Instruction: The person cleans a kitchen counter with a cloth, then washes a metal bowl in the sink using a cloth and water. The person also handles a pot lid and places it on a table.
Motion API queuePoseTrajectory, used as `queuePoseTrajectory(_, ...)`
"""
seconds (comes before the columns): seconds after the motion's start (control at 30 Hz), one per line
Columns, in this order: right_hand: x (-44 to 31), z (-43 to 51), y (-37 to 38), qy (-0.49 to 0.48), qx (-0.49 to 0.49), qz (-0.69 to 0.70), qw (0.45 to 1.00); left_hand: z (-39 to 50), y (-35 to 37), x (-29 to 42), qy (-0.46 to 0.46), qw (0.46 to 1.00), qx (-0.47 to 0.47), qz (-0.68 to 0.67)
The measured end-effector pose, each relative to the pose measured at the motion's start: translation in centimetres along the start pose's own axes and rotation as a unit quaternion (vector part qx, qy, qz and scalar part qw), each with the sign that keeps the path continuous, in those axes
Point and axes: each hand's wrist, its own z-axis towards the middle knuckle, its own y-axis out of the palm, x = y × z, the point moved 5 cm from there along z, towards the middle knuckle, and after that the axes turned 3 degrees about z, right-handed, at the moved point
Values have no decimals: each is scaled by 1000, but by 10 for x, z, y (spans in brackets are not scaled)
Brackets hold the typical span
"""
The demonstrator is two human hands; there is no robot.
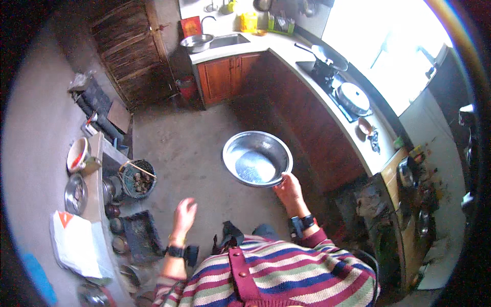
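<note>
My right hand (288, 192) grips the near right rim of a wide metal basin (257, 159) and holds it out over the floor. The basin's inside is shiny and looks empty, apart from some glare at its bottom. My left hand (185, 215) hangs free in front of me at the left, apart from the basin, its fingers loosely curled with nothing seen in them. Both wrists wear dark bands with a small device.
Left: a shelf (92, 188) with a metal plate (76, 193) and a white bag (76, 243); a basket (138, 179) beside it. Right: a curved counter (307, 82) with a stove and a lidded pan (353, 99). Ahead: a sink (230, 40), another basin (196, 43) and a wooden door (132, 50).
</note>
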Motion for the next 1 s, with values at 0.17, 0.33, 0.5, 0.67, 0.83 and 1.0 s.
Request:
queuePoseTrajectory(0.17, -25, 89, 47, -31, 6, 33, 999, 170, 47, 84, 101, 989, -101, -46)
queuePoseTrajectory(0.33, -55, 219, 76, -30, 23, -23, 999, 293, 91, 89, 136, 986, -95, 18)
queuePoseTrajectory(0.5, -89, 394, 152, -48, 4, -159, 986, 424, 66, 49, 38, 998, -34, 47)
queuePoseTrajectory(0.67, -108, 557, 257, -7, -75, -107, 991, 466, 27, -39, -94, 991, 96, 23)
queuePoseTrajectory(0.83, -107, 709, 362, -58, -150, -112, 981, 509, 19, -134, -213, 968, 129, 42)
queuePoseTrajectory(1.0, -115, 855, 444, -150, -115, -273, 943, 682, 16, -154, -203, 972, 105, 54)
